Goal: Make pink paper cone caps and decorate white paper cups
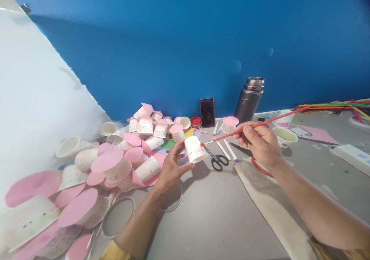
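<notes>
My left hand [172, 166] grips a small white paper cup [194, 150], held on its side just above the grey table [219, 213]. Its fingers are wrapped round the cup's left side. My right hand [260, 141] pinches a long red paintbrush [254, 125], whose red-tipped bristles touch the cup's right side. Faint coloured marks show on the cup's wall.
A heap of decorated paper cups with pink paper lids [115, 163] fills the left. Black scissors [218, 160], markers [228, 150], a phone [207, 112], a small red paint pot [195, 122] and a dark flask [249, 99] stand behind. Pipe cleaners [341, 106] lie far right, a cloth [268, 198] under my right arm.
</notes>
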`<state>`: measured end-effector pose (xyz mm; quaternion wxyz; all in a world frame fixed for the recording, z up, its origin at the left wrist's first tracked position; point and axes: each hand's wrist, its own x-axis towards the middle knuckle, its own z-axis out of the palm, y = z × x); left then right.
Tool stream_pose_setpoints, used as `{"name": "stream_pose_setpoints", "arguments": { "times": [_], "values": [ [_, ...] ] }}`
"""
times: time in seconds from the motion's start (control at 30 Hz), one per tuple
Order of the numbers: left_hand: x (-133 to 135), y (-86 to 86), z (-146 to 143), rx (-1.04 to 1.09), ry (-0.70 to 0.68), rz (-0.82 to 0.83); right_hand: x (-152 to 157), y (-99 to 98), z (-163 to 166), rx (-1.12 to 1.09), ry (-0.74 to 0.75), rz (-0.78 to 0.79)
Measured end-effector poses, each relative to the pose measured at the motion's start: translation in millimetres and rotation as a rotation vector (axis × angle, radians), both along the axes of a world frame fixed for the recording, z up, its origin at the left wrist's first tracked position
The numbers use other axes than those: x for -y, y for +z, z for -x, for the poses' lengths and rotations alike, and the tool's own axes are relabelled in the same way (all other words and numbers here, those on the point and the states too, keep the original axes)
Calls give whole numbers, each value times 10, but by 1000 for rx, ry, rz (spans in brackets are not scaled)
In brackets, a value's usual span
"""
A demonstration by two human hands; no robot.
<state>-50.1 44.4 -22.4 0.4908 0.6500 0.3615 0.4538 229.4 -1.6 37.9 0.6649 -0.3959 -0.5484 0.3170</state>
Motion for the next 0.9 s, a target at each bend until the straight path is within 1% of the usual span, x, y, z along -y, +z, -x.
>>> {"name": "stream_pose_setpoints", "arguments": {
  "times": [0.13,0.27,0.4,0.53,0.67,0.9],
  "values": [
    [10,33,-13,54,-16,50,-13,-22,-15,13,13,-1],
    [29,65,-27,84,-36,61,-18,-18,-12,23,17,0],
    [36,66,-30,91,-42,69,-4,21,-10,2,-28,-2],
    [31,48,-28,87,-41,79,-11,13,-11,-4,-7,-1],
    [24,23,-23,73,-51,59,-30,-31,-16,-10,38,9],
    [16,6,-18,17,-32,10,-17,-24,-6,-1,14,16]
  ]
}}
